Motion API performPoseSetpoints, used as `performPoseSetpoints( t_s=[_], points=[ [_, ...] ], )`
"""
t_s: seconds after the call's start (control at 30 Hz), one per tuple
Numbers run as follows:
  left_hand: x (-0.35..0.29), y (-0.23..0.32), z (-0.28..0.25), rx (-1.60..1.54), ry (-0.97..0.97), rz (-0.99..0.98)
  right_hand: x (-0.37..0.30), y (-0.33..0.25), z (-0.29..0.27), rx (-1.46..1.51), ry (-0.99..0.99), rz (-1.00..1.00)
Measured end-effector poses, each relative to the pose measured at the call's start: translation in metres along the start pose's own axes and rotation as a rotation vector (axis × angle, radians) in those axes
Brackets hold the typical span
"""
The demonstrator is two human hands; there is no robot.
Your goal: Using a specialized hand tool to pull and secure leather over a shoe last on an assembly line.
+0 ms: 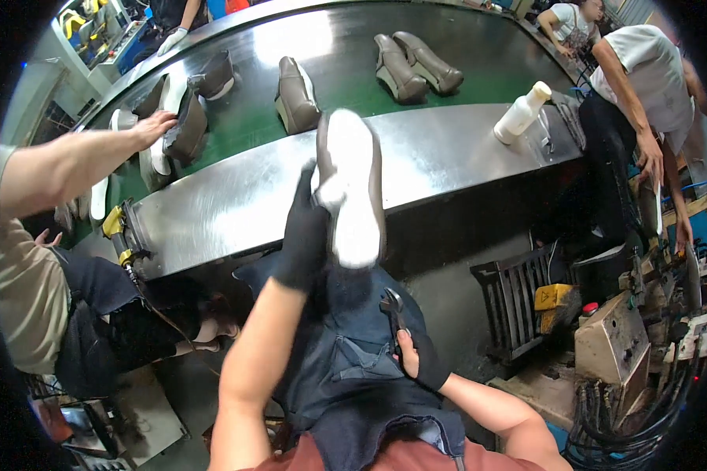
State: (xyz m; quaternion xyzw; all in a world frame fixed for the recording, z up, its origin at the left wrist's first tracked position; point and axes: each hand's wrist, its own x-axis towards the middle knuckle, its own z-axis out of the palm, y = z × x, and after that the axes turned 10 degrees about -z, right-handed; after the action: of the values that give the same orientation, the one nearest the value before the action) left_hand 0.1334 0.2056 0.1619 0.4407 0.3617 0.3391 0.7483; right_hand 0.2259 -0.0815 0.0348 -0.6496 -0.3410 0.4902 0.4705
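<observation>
My left hand (300,239), in a black glove, grips a brown shoe (355,188) by its side. The shoe is raised over the near edge of the metal ledge, its white sole facing me and slightly blurred. Low at my lap, my right hand (421,359) wears a black glove with bare fingertips showing. Its fingers are closed round a pair of dark metal pincers (392,304), whose jaws point upward. Beyond the held shoe, a single brown wedge shoe (297,96) lies on the green conveyor belt (338,47).
A pair of brown shoes (416,67) lies farther right on the belt. A white bottle (522,115) stands on the metal ledge (440,157). At left, a co-worker's hand (157,129) touches several shoes beside a yellow-handled tool (115,228). Another person bends over machinery (613,334) at right.
</observation>
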Motion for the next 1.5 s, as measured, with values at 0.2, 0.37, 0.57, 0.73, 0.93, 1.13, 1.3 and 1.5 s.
performPoseSetpoints(
  t_s=[0.2, 0.37, 0.57, 0.73, 0.93, 1.13, 1.3, 1.5],
  points=[
    [-0.054, -0.014, 0.051, 1.03, -0.374, 0.802, 0.013, 0.025, -0.011, -0.003, -0.072, -0.018],
    [-0.069, -0.051, -0.01, 1.131, -0.673, 0.499, 0.018, 0.002, -0.012, 0.089, -0.023, -0.08],
    [-0.083, -0.025, -0.067, 0.971, -0.036, 0.24, 0.015, -0.013, -0.018, 0.04, -0.039, -0.126],
    [-0.11, -0.124, -0.121, 1.61, 0.499, 0.434, 0.016, 0.004, -0.011, 0.085, -0.071, -0.102],
    [-0.109, -0.12, -0.125, 1.529, 0.515, 0.271, 0.009, 0.015, -0.012, 0.021, -0.121, -0.118],
    [-0.083, -0.146, -0.171, 0.947, 0.883, 0.12, 0.01, 0.005, -0.005, 0.076, -0.008, -0.015],
    [-0.072, -0.142, -0.181, 0.623, 0.824, 0.099, 0.009, 0.014, -0.005, 0.071, 0.042, -0.062],
    [-0.075, -0.136, -0.226, 0.715, 0.963, 0.032, 0.008, 0.006, -0.007, 0.022, 0.012, -0.073]
  ],
)
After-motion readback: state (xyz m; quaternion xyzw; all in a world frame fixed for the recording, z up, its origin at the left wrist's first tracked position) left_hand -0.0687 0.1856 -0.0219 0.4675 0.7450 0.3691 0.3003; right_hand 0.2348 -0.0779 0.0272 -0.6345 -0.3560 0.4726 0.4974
